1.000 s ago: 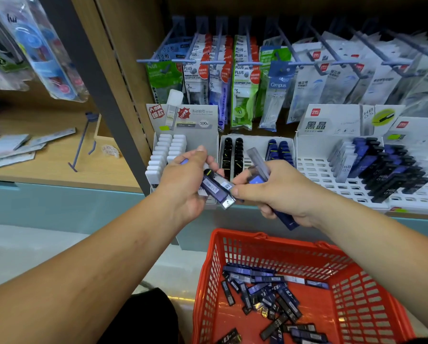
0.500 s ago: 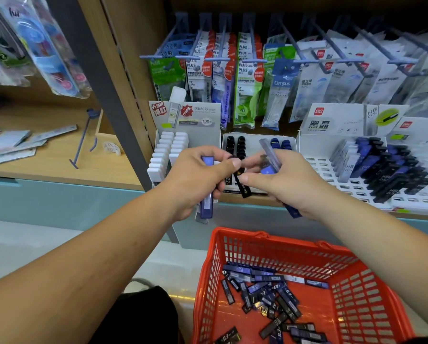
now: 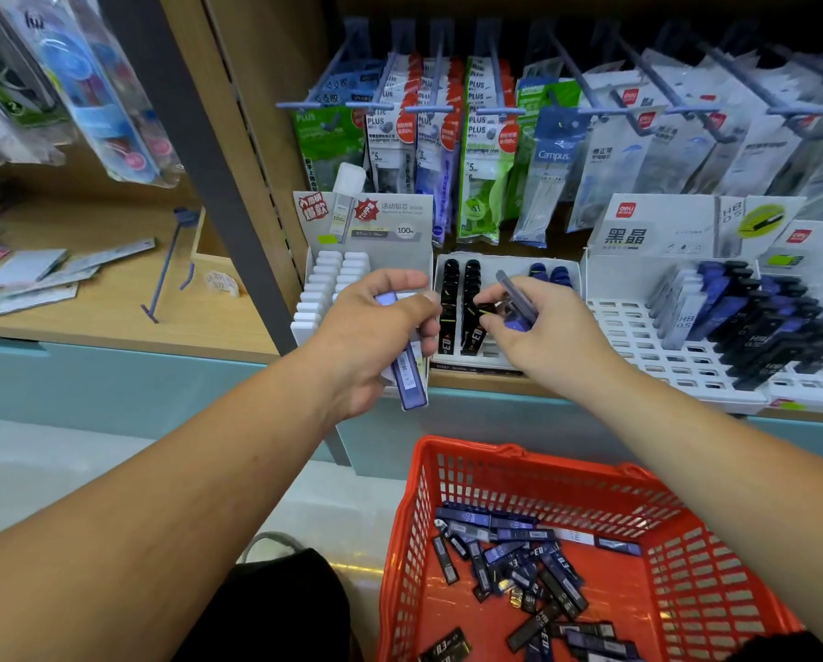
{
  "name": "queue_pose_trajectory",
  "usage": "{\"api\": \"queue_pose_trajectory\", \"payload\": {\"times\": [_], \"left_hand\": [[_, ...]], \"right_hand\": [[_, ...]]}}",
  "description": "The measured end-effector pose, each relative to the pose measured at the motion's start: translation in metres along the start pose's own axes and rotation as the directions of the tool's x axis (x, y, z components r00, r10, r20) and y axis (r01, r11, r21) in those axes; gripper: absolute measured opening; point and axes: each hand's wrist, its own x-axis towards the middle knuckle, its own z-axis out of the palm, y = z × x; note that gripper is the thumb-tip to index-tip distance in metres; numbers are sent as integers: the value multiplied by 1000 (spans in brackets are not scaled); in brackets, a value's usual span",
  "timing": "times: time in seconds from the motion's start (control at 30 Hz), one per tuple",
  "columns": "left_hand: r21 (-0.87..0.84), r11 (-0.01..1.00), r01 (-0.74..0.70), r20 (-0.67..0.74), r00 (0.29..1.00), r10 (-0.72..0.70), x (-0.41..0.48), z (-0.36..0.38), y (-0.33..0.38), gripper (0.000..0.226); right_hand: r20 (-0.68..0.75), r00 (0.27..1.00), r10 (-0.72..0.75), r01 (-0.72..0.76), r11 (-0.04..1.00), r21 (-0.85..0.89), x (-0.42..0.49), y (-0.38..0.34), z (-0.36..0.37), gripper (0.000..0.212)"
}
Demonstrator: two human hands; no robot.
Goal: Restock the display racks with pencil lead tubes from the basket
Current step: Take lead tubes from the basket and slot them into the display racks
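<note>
Stationery shop, wooden shelf (image 3: 476, 382), correction-tape packs (image 3: 488, 150) hanging on pegs above. Head view: white display racks along shelf front edge. Left hand (image 3: 366, 341) before left rack (image 3: 326, 289), fingers curled round upright blue lead tube (image 3: 407, 370). Right hand (image 3: 548, 332) over middle rack (image 3: 505, 348), thumb and forefinger pinching black lead tube (image 3: 488, 310), spare blue tubes (image 3: 514, 293) clamped in remaining fingers. Right rack (image 3: 638, 336) part-filled. Red basket (image 3: 447, 494) below shelf edge, loose lead tubes (image 3: 509, 561) scattered on its floor.

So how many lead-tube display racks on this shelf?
4: white-capped rack left, black-and-blue rack middle, Deli grid rack right, fourth rack cut off far right. Others possibly offscreen.
</note>
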Motion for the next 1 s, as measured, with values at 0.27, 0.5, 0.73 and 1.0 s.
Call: {"api": "queue_pose_trajectory", "payload": {"times": [0.27,0.5,0.73,1.0], "left_hand": [[-175,985,-11,-68,998,-1,3,-1,0,12],[-212,977,10,-47,999,-20,0,3,1,13],[-263,965,-5,13,1000,8,-6,18,6,11],[-202,979,-1,26,1000,6,-15,44,1,25]], "right_hand": [[-33,999,10,-11,999,-39,7,11,8,31],[98,993,62,-34,964,-263,0,9,6,26],[242,933,265,-339,874,349,-20,-37,-15,36],[505,815,283,-517,748,416,-44,-52,-23,29]]}}
